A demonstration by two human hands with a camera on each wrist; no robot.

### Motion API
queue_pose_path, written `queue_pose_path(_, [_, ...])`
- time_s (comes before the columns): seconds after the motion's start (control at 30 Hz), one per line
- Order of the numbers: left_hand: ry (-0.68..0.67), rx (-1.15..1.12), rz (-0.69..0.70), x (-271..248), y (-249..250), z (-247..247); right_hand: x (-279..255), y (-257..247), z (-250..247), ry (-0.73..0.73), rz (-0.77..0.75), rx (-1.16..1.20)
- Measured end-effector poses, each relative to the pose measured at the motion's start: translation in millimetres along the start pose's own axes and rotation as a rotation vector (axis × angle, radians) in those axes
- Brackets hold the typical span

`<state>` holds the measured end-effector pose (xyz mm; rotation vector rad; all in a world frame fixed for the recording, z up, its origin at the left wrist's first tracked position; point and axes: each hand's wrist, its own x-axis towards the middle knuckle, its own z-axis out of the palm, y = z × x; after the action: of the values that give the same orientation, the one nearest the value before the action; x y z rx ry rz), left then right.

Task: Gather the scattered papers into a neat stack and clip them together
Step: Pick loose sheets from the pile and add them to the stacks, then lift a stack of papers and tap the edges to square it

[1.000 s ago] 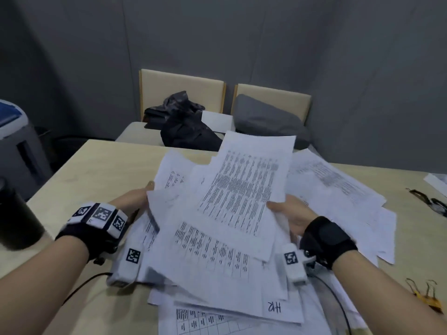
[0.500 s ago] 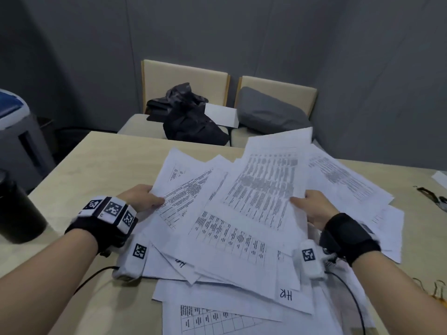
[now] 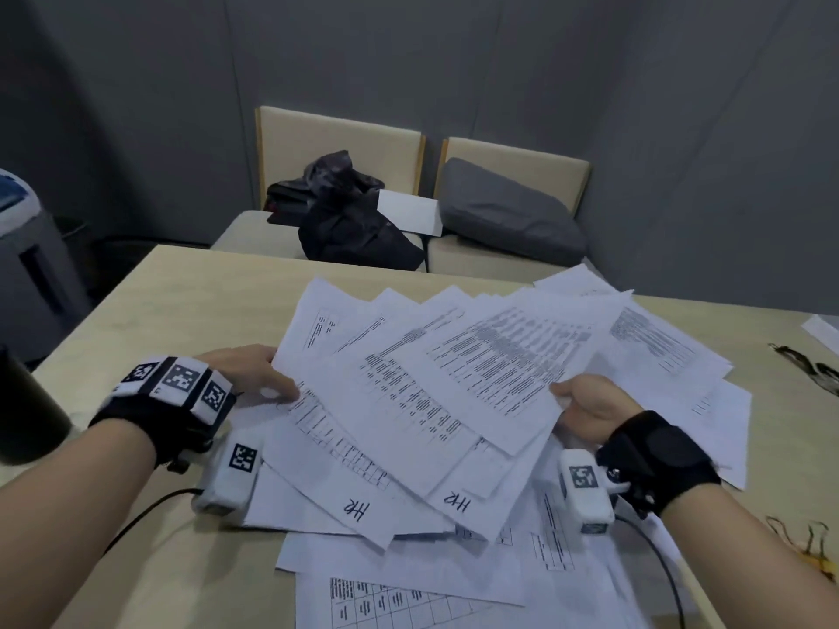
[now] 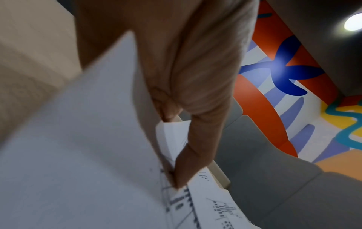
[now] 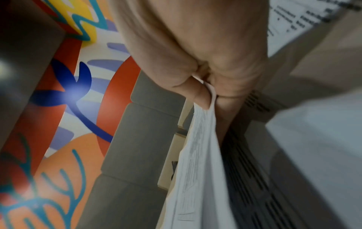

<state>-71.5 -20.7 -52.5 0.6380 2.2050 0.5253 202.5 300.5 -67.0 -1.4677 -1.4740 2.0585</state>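
Head view, papers: the papers (image 3: 454, 401) lie fanned and askew across the middle of the frame on the table (image 3: 136, 311); more sheets lie loose beneath, toward the lower edge.
Head view, hands: left hand (image 3: 245, 374) grips the fan's left edge, right hand (image 3: 590, 410) its right edge.
Head view, clips: binder clips (image 3: 812, 544) wait at the lower right edge.
Left wrist view: thumb and fingers (image 4: 184, 167) pinch the sheets.
Right wrist view: thumb (image 5: 197, 93) clamps a thin sheaf.
Advice: loosen slightly, then tap the edges square on the table.

Dark grey walls (image 3: 499, 61) all round. Two beige chairs (image 3: 340, 143) at 12 o'clock behind a light wood table (image 3: 150, 311); black bag (image 3: 354, 220) on the left one, grey cushion (image 3: 508, 211) on the right. Grey-and-blue machine (image 3: 22, 247) at 9 o'clock. Wrist views: colourful mural (image 4: 284, 74), round ceiling light (image 4: 352, 21).
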Motion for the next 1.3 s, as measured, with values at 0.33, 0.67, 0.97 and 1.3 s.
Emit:
queue_pose_path(0.33, [0.092, -0.007, -0.130, 2.7, 10.7, 4.3, -6.3, -1.8, 56.7, -0.056, -0.269, -0.388])
queue_pose_path(0.67, [-0.015, 0.042, -0.065, 8.7, 14.4, 11.1, -11.8, 7.9, 76.3, -0.036, -0.503, -0.782])
queue_pose_path(0.97, [0.121, -0.482, 0.189, -14.7, 50.3, 17.1, -9.1, 0.9, 80.2, -0.146, -0.473, -0.654])
queue_pose_path(1.3, [0.440, -0.673, 0.682, -51.9, 114.0, -19.9, -75.4, -86.3, 107.8, -0.157, -0.850, -0.075])
